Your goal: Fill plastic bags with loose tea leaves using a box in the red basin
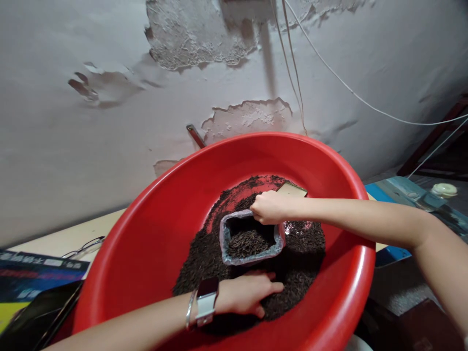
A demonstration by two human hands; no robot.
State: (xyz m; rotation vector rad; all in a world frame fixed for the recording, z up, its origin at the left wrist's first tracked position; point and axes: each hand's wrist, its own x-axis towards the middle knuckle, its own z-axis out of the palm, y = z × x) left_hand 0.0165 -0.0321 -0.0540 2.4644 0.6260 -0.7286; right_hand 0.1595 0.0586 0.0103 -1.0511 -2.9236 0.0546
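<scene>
1. One red basin [153, 234]; one lined container [224, 239] near its middle.
2. Your right hand [268, 207] grips the container's rim at one o'clock.
3. Your left hand [250, 291], fingers loosely spread, touches dark pellets [292, 292] at six o'clock.

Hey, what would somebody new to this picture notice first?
Probably the big red tub filling the middle. Inside it, the right hand grips the rim of a plastic-lined container, while the left hand reaches to dark loose material in front. Behind, the pale wall is peeling.
</scene>
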